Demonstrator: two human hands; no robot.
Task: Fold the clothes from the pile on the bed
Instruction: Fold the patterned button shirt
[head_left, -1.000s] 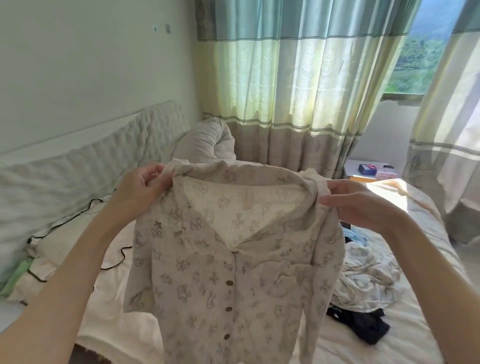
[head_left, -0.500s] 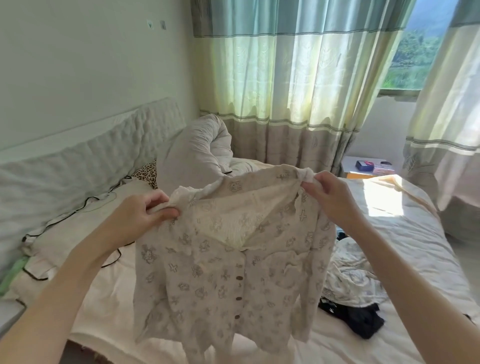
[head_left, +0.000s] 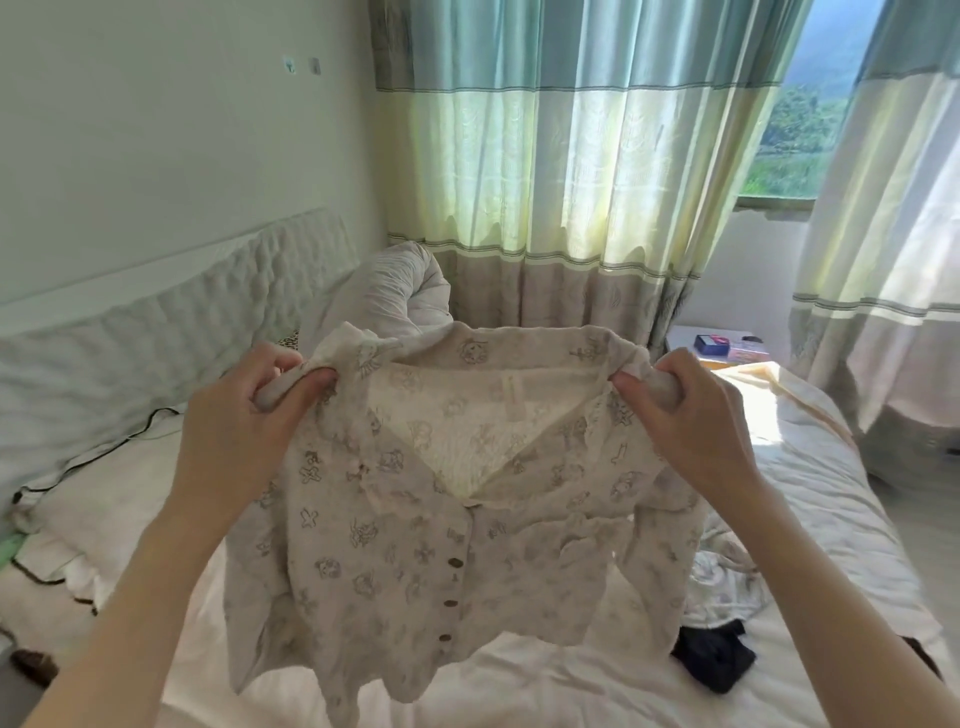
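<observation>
White-sheeted bed is lying under a printed button-front shirt; left hand and right hand are gripping its shoulders, its hanging body partly hiding the clothes pile near the right edge.

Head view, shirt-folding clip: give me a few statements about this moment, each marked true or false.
1. Both hands hold the printed shirt up by its shoulders. True: left hand, right hand.
2. The shirt lies folded flat on the bed. False: it hangs in the air above the bed.
3. The shirt's buttoned front faces the camera. True.
4. A dark garment lies on the bed to the right. True.
5. The curtains are fully shut. False: a gap shows greenery outside.
</observation>
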